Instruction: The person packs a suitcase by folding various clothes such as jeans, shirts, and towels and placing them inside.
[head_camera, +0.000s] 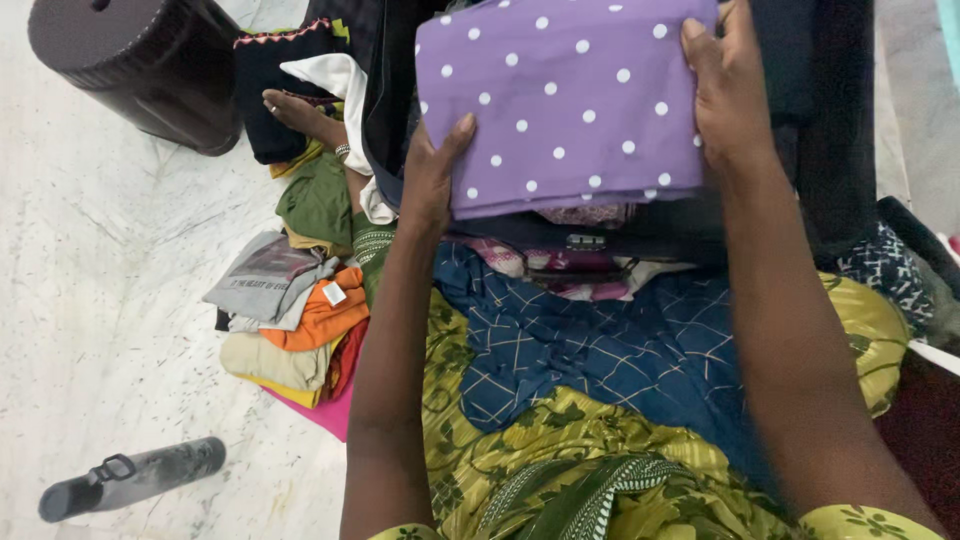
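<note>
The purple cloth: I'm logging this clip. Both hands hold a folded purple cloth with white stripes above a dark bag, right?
Not quite. The head view shows the folded purple cloth has white polka dots, not stripes. The left hand and right hand do hold it above the dark bag.

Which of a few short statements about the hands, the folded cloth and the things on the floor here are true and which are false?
1. Both hands hold a folded purple cloth with white dots. True: the left hand grips its left edge, the right hand its right edge.
2. The dark bottle stands upright on the floor. False: it lies on its side.
3. A pile of folded clothes sits on the floor left of the left arm. True.
4. The purple cloth lies flat on the white floor. False: it is held over an open dark bag.
5. A dark stool stands at the upper left. True.
</note>
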